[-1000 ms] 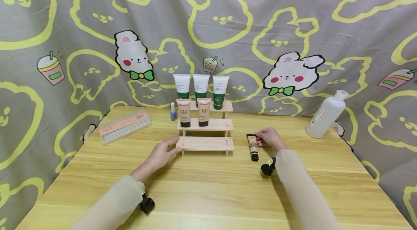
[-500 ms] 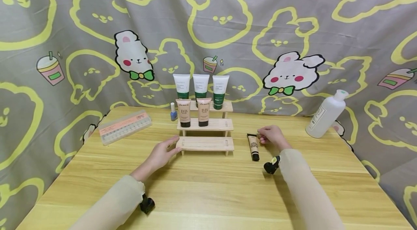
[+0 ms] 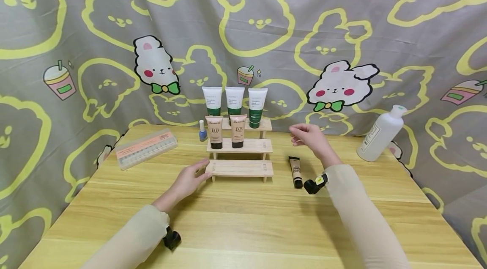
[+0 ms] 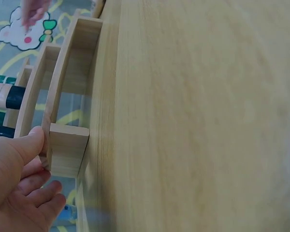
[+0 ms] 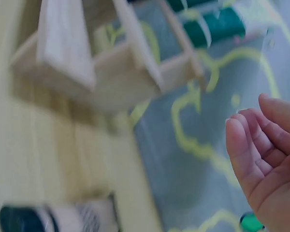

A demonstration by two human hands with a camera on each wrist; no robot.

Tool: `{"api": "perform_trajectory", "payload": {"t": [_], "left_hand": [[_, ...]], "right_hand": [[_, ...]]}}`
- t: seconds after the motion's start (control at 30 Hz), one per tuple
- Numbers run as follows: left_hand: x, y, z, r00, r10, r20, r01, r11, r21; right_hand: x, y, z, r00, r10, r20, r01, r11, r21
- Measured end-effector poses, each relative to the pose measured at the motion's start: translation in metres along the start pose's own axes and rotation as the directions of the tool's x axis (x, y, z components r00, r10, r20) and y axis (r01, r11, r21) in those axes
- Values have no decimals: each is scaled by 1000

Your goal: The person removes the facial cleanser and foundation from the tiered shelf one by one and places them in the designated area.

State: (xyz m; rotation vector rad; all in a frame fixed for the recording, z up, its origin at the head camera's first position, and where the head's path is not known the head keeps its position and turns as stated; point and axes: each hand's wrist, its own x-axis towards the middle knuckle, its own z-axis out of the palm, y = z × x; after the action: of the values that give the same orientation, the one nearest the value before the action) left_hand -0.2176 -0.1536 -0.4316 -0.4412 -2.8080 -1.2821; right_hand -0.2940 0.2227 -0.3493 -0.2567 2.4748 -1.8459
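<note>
Beige and black, the tube (image 3: pixel 296 171) lies right of the wooden stand (image 3: pixel 239 168), and we judge it light, squeezable and best taken by its cap (image 3: pixel 298 184), while our left grip (image 3: pixel 190 179) pinches the stand's left end and our right grip (image 3: pixel 310 137), empty, hovers off its right side.

Beige tube (image 3: pixel 295 171), blk cap (image 3: pixel 298 184), yel-on-grey cloth (image 3: pixel 262 61)

The person wears 2 long, plain, pale beige sleeves: the left sleeve (image 3: pixel 131 235) and the right sleeve (image 3: pixel 363 216) stop at slightly rumpled cuffs (image 3: pixel 161 217), leaving the left hand (image 3: pixel 187 181) and right hand (image 3: pixel 311 137) bare. A small black left wrist unit (image 3: pixel 172 240) and right wrist unit (image 3: pixel 313 186) jut out there, the latter bearing 1 yellow patch (image 3: pixel 319 180).
</note>
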Motion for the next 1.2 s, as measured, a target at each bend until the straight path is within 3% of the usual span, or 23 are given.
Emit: {"api": "perform_trajectory", "payload": {"t": [0.2,0.43,0.8,1.2], "left_hand": [[0,0,0,999,28,-14,-28,1000,8],[0,-1,-1,1000,27,-10,-27,1000,4],[-1,-1,-1,1000,19,-7,-19,1000,-4],[1,-2,0,1000,20,-4,-20,1000,-7]], "right_hand": [[1,-36,25,994,-102,41,101,995,13],[10,-58,58,983,-165,83,166,986,-10],[25,-62,95,978,-190,88,188,982,33],[30,-65,109,977,-199,76,198,980,13]]}}
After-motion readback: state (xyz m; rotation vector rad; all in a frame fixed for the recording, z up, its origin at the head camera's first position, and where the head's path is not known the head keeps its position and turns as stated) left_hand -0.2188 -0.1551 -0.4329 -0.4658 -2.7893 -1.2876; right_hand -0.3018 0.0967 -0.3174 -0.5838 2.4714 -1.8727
